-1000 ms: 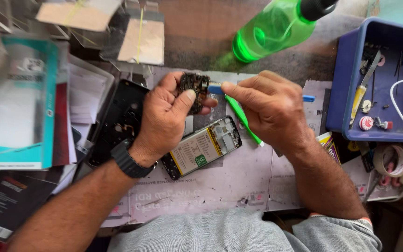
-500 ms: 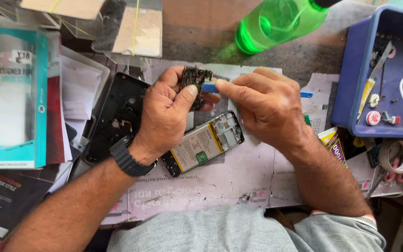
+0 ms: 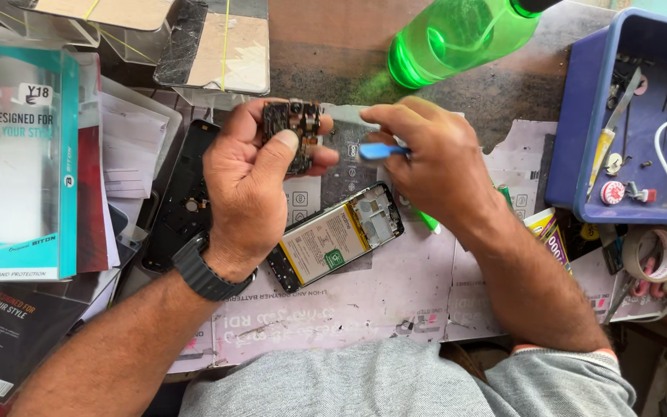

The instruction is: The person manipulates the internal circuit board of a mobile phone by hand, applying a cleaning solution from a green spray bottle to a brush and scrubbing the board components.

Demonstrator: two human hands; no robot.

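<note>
A small dark circuit board [image 3: 293, 131], crowded with tiny metal parts, is pinched in the left hand [image 3: 252, 193], thumb across its lower face and fingers curled behind; it stands roughly upright, raised just above the opened phone [image 3: 337, 235]. A thin blue tool [image 3: 381, 151] (flat-tipped, plastic by the look of it) sits in the right hand [image 3: 434, 166], lying nearly level, its tip pointing at the board and just short of it, also above the phone. The opened phone lies face down and slanted on the paper-covered desk [image 3: 364, 309], its yellow-edged battery and bare frame showing.
</note>
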